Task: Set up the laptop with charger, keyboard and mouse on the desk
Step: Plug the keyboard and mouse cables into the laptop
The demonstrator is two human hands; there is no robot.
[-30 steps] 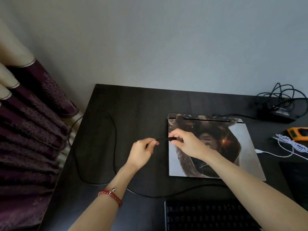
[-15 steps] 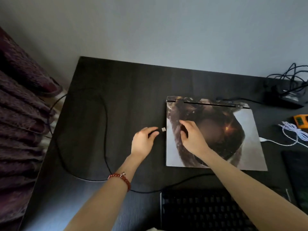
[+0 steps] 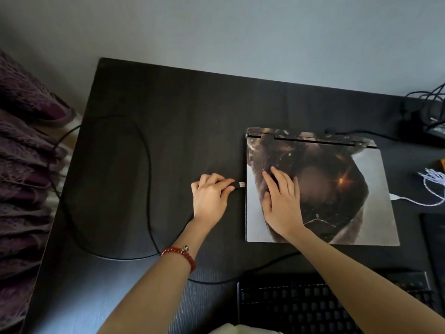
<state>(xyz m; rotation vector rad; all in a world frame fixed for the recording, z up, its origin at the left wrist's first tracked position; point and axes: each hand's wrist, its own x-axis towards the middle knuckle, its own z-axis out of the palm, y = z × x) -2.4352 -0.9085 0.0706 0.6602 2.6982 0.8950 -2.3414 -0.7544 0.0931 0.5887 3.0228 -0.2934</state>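
While the long black cable (image 3: pixel 147 179) loops across the dark tabletop (image 3: pixel 180 112) at left, my left hand (image 3: pixel 210 196) pinches its silver USB plug (image 3: pixel 242 184) just beside the closed picture-covered laptop's (image 3: pixel 361 213) left edge. My right hand (image 3: pixel 281 203) lies flat on the lid, fingers straight. I could miss the port if the plug tilts. A second ago, both hands held the cable above the lid.

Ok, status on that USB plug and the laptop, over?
Left hand pinches USB plug, just short of laptop left edge. Right hand flat on closed lid. Nothing between plug and laptop.
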